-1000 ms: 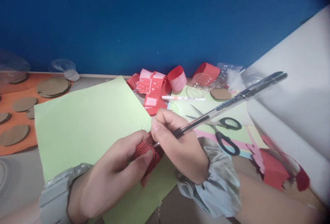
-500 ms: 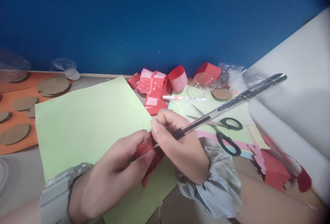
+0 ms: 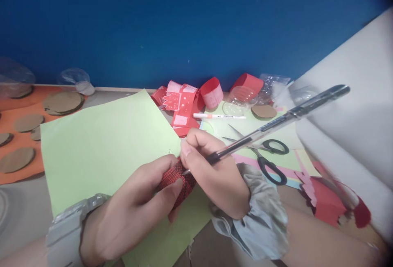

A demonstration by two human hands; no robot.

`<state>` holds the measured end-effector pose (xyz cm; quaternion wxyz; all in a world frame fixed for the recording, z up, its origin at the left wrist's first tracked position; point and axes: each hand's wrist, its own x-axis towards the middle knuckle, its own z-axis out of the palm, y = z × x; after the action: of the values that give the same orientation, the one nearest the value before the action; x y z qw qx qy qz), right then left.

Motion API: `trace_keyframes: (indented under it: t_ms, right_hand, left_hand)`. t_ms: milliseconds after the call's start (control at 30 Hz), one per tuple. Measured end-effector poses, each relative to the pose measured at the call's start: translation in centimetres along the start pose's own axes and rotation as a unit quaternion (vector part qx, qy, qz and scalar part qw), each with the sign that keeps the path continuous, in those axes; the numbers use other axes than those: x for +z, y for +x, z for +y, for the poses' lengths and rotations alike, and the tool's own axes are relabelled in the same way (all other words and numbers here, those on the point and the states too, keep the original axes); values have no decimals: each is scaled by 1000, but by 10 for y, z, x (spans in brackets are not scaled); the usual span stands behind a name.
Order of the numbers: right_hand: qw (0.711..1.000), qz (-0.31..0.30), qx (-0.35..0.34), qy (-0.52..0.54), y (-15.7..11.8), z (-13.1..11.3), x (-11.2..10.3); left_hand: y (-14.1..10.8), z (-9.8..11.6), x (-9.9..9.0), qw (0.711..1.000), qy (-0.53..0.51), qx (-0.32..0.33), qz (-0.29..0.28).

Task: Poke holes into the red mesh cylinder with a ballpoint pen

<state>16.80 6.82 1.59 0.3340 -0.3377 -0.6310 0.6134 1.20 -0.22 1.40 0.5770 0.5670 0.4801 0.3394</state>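
Note:
Between the thumb and fingers of my left hand (image 3: 138,205) is a small red paper piece (image 3: 172,179) covered in a dark crosshatch pattern. My right hand (image 3: 211,168) is closed round a pen (image 3: 260,132) with a clear barrel and dark grip, its tip touching or just above the patterned paper. Both hands are over a light green sheet of paper (image 3: 101,148), which extends beneath them. Part of the red piece is covered by my left thumb and right fingers.
Scissors (image 3: 272,146) lie spread on coloured sheets to the right. Behind are a white marker (image 3: 219,116), red paper rings (image 3: 211,93) and clear plastic pieces (image 3: 242,97). Cardboard discs (image 3: 63,102) rest on orange paper (image 3: 39,158) at left. Red scraps (image 3: 328,203) sit at right.
The pen has tilted slightly, its upper end shifting right and a little up, while its tip stays near the same spot on the patterned paper. Both hands hold nearly still.

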Motion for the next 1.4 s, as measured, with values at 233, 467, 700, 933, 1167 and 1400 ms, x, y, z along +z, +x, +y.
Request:
trace_keyframes:
  t_ms: [233, 467, 700, 933, 1167, 1400]
  right_hand:
    - [1000, 8, 2, -1, -1, 0, 0]
    - [1000, 7, -4, -2, -1, -2, 1]
    - [998, 48, -34, -4, -2, -3, 2]
    - [999, 40, -6, -10, 0, -2, 0]
    - [1000, 17, 11, -9, -3, -1, -1]
    - [1000, 10, -4, -6, -3, -1, 0]
  left_hand:
    - [1, 0, 0, 1000, 1, 4, 1]
    - [0, -1, 0, 1000, -7, 4, 5]
    - [0, 1, 0, 999, -15, -26, 29]
    - [1, 1, 1, 999, -17, -23, 28]
    - [0, 1, 1, 998, -26, -38, 30]
    - [1, 1, 1, 999, -21, -31, 39]
